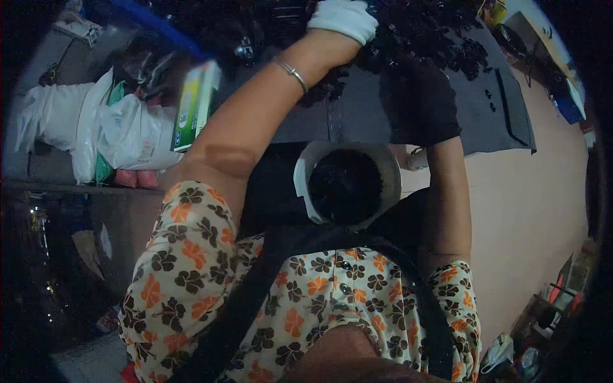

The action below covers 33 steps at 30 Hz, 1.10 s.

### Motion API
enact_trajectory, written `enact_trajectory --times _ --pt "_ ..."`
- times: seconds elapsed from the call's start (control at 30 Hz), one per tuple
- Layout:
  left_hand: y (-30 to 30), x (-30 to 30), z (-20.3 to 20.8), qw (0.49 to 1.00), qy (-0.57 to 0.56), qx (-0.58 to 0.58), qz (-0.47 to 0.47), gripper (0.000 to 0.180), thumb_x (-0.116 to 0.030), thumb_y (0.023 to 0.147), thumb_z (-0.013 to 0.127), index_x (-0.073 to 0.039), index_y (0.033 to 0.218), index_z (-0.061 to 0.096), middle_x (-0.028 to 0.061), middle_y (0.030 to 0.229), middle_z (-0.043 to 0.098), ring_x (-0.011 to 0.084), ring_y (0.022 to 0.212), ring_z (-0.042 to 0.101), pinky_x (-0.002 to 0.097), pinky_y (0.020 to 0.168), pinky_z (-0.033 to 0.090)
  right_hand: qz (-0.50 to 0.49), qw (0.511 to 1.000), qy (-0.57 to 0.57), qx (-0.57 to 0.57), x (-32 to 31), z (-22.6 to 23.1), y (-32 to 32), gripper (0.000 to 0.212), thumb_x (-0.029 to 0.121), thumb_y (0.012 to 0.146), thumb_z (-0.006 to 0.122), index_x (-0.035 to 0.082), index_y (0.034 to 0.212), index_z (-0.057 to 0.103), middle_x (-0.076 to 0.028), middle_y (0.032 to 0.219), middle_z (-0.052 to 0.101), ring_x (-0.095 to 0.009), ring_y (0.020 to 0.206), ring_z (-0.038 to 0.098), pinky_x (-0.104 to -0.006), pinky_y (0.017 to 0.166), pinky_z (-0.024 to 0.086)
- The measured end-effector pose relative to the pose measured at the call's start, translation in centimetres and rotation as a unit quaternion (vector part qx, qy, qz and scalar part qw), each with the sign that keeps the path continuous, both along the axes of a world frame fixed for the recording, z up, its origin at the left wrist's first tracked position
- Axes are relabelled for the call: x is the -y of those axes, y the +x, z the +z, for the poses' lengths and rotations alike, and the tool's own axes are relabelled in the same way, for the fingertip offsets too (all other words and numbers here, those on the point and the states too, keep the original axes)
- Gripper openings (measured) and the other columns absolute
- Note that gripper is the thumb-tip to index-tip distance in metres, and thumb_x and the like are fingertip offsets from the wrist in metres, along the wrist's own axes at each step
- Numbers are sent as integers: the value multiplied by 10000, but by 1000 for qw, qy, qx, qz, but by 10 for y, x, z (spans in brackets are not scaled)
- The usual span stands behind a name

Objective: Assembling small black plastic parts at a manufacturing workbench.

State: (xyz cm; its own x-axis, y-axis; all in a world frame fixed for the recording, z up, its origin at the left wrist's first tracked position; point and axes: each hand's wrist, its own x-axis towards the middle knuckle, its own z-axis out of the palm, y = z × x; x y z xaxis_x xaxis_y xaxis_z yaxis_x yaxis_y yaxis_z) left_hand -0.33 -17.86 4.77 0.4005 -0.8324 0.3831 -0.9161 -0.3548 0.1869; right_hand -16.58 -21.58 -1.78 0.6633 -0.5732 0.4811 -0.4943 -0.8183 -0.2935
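Note:
A heap of small black pieces (440,38) is spread over the dark grey work surface (491,131), and their exact kind cannot be made out. My left hand (343,20), in a white glove, reaches to the far side at the left part of the heap; its fingers are hidden by the glove's back and the picture's edge. Nearer to me, my right hand (423,105) wears a black glove and lies against the near part of the heap. Its fingers blend into the dark pieces. Below the surface's near edge stands a whitish bucket (394,175) with black contents.
A green and white box (196,105) stands left of my left forearm. Beyond it lie filled white plastic bags (131,131). A blue bar (156,25) slants across the upper left. Blue and white items (568,105) sit at the far right, by the pale floor (517,204).

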Motion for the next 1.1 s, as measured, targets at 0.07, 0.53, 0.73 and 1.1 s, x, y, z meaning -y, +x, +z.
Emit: enact_trajectory --times 0.07,0.53,0.73,1.1 --pt "28 -3 -7 947 200 224 -111 220 -160 770 503 -92 945 618 107 918 598 274 859 581 339 739 479 19 999 -44 2 -9 8 4 289 256 740 613 92 976 634 -172 907 609 -344 841 588 -426 716 471" --pt "50 -101 -31 962 -156 53 -216 183 -200 779 606 -63 894 644 100 900 635 311 798 596 370 695 500 98 981 -149 70 -21 23 12 233 189 789 567 97 996 619 -181 906 590 -342 794 574 -422 697 462" --pt "35 -111 -38 877 -158 -428 -152 165 -103 818 586 -30 959 629 76 840 654 172 745 640 267 631 508 143 973 -73 167 -15 11 8 199 135 827 550 96 1007 626 -138 866 624 -282 774 596 -365 682 468" --pt "-2 -126 -20 863 -118 -426 -244 300 -32 806 586 -15 1105 578 97 854 648 105 625 589 220 527 493 212 941 151 217 -44 15 16 161 111 783 641 64 936 625 -83 874 649 -204 799 622 -301 689 483"
